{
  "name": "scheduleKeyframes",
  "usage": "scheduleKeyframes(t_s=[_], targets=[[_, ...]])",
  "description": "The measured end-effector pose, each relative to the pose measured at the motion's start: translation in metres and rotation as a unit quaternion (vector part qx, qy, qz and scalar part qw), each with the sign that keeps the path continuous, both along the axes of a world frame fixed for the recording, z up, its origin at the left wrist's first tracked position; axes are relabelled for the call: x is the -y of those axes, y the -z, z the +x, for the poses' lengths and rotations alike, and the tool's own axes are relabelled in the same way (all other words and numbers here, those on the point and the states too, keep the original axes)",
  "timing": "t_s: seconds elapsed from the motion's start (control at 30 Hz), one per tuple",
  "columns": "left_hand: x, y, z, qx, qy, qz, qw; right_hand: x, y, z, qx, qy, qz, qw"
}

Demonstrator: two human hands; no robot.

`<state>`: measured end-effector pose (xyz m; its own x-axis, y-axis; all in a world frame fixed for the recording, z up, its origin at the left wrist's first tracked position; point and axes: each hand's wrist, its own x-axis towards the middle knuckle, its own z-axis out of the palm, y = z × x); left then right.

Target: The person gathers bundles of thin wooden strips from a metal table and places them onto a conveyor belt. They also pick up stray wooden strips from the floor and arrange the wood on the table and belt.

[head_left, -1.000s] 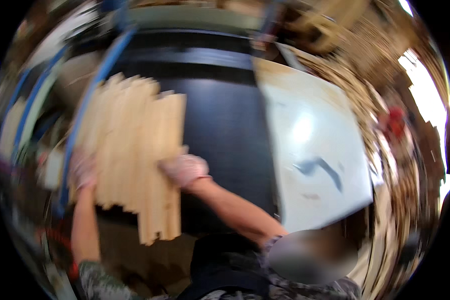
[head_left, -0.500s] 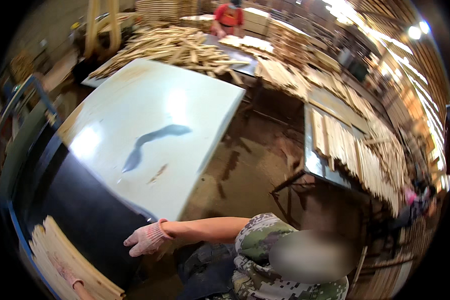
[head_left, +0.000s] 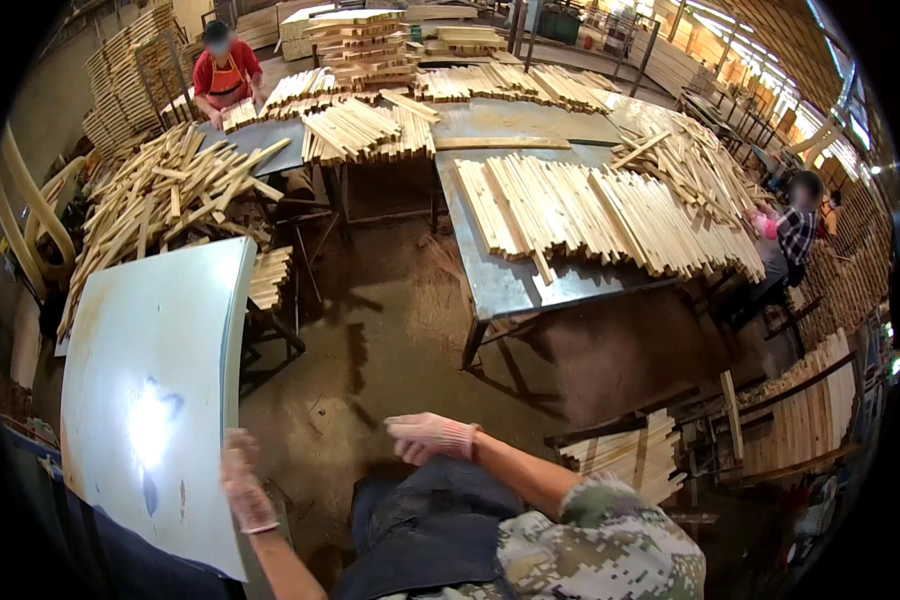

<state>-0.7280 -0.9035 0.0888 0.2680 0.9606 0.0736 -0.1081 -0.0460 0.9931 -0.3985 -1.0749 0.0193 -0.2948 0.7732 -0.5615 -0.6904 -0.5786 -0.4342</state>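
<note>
My left hand (head_left: 247,488), in a pale knitted glove, is beside the right edge of a white-topped table (head_left: 140,330). Its fingers point away from me, slightly smeared, and hold nothing I can see; whether they touch the edge I cannot tell. My right hand (head_left: 430,438), gloved the same way, hovers just in front of my dark apron (head_left: 430,520). Its fingers are loosely bent, with nothing visible in them. The white top carries a bright reflection and a dark smear.
Loose wooden strips (head_left: 160,190) are heaped beyond the white top. Rows of strips (head_left: 610,215) cover a metal table (head_left: 510,290) ahead right. More strips (head_left: 635,455) lie low at my right. One co-worker in red (head_left: 228,80) stands far left, another in a checked shirt (head_left: 795,235) at right.
My view has swung right. My left hand has come away from a bundle of wooden strips and is now at the white top's edge. My right hand has drawn back in front of my apron.
</note>
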Motion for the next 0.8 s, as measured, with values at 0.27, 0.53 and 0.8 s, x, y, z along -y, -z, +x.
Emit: scheduleKeyframes(t_s=[0.27,0.53,0.8], targets=[[-0.051,0.072,0.153,-0.049,0.129,-0.194,0.971,0.034,0.025,0.108,0.137,0.167,-0.095,0.972],[-0.221,0.118,0.234,-0.002,0.065,-0.245,0.967,-0.113,0.047,0.221,0.176,0.173,-0.101,0.964],[-0.389,0.102,0.37,-0.053,0.094,-0.268,0.957,-0.3,0.049,0.35,0.076,0.206,-0.062,0.974]])
